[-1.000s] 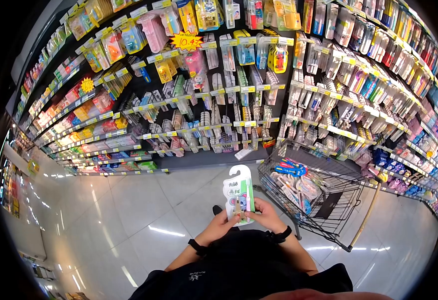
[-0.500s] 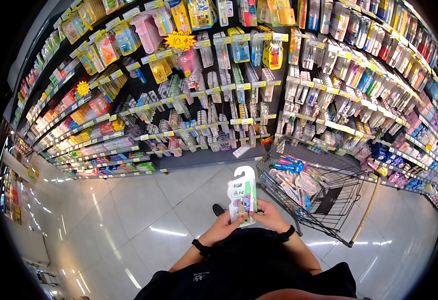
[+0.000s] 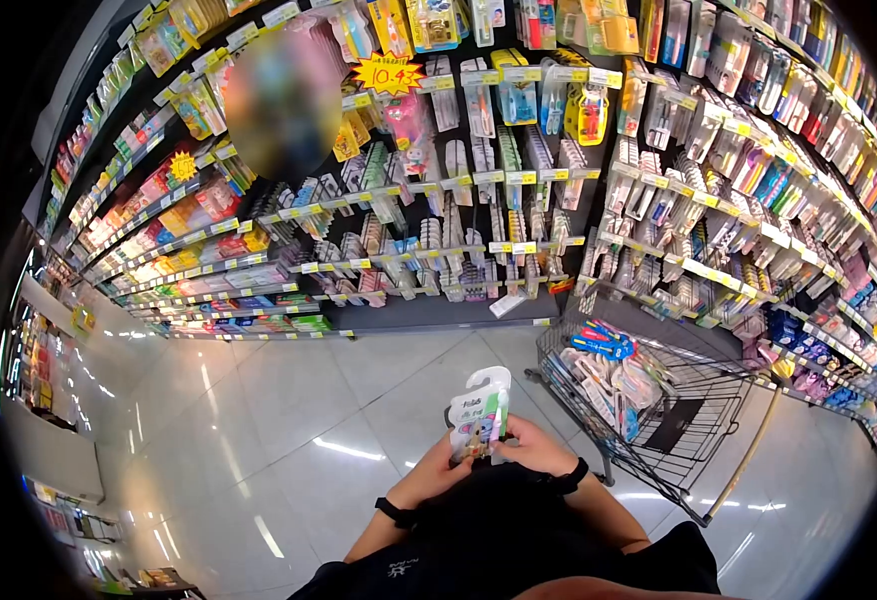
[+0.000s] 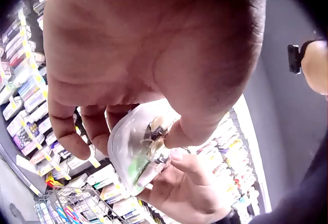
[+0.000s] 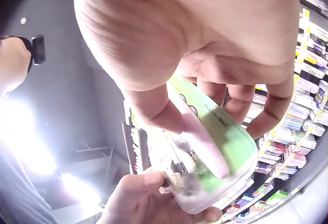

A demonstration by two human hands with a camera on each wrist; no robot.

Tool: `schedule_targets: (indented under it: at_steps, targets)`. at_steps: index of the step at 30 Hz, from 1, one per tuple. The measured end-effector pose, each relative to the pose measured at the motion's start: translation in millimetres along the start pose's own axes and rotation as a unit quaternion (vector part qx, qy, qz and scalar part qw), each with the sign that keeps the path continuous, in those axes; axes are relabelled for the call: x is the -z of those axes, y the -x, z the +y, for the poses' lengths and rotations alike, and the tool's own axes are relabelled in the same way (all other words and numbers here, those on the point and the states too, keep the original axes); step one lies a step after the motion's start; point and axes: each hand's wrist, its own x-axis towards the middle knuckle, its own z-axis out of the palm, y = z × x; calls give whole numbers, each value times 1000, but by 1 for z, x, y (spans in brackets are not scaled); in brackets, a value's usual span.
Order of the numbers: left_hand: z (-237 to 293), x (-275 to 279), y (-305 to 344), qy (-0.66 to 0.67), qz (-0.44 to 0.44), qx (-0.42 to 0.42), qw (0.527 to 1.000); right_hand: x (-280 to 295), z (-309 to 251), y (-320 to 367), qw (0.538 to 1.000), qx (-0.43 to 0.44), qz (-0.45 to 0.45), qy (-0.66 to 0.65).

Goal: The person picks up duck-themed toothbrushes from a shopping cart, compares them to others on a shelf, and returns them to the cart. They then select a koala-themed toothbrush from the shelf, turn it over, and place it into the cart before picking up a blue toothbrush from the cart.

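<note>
Both hands hold a packaged toothbrush [image 3: 479, 408] by its lower end, in front of the body. The pack has a white hook-shaped top and a green panel, with a clear plastic front. My left hand [image 3: 427, 472] pinches one side of it, thumb on the front. On the opposite edge, my right hand [image 3: 539, 448] grips it likewise. In the right wrist view a pink handle [image 5: 205, 144] shows along the green backing, beside small shapes under the plastic. Glare washes out part of the pack in the left wrist view.
A wire shopping cart [image 3: 694, 465] stands at the right, with several packaged toothbrushes [image 3: 609, 375] in it. Shelves of hanging packs [image 3: 509, 205] curve across the front. A small white box [image 3: 509, 304] lies on the bottom ledge. Tiled floor [image 3: 289, 400] stretches left.
The pack has come lower and its top has tipped away, so its front looks shorter. Both hands keep their grip. Shelves and cart have shifted right in the head view.
</note>
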Motion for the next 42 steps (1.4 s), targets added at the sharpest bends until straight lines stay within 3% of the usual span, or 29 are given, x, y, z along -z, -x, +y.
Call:
schedule_targets:
  at_steps: [4, 8, 10, 12, 14, 17, 24, 27, 28, 30, 32, 34, 36, 38, 42]
  targets:
    - [-7, 23, -17, 41, 9, 27, 999, 8, -3, -35, 1000, -24, -16, -9]
    - [-14, 59, -54, 2, 6, -21, 1000, 18, 1, -79, 998, -54, -4, -18]
    - [-26, 82, -76, -21, 21, -24, 999, 25, -12, -102, 998, -59, 16, 19]
    - [-27, 112, -105, -13, -12, -12, 1000, 30, -44, -126, 988, -51, 6, 144]
    - [-26, 130, -129, -10, -47, 1, 999, 37, -61, -147, 987, -48, 25, 154]
    - [-19, 153, -167, 14, -32, -75, 997, 50, -79, -178, 969, 16, 31, 245]
    - [-6, 189, -248, -39, -122, -84, 988, 66, -106, -219, 973, -54, 136, 175]
    - [10, 178, -269, 21, -130, -35, 991, 74, -104, -221, 967, -46, 211, 138]
    - [13, 171, -275, 13, -155, -39, 987, 79, -99, -219, 962, -42, 235, 134]
    - [16, 150, -290, -27, -116, -155, 981, 93, -105, -212, 949, -8, 259, 178]
    - [20, 130, -297, -35, -153, -132, 979, 100, -111, -200, 939, -54, 308, 143]
    - [44, 104, -300, -7, -158, -112, 981, 115, -104, -187, 929, -9, 341, 146]
    - [47, 78, -307, 4, -167, -96, 981, 131, -106, -167, 921, 19, 358, 149]
    - [58, 53, -315, 12, -153, -119, 981, 154, -104, -150, 910, 101, 358, 185]
    - [73, -9, -321, 47, -122, -122, 984, 190, -105, -101, 913, 101, 364, 155]
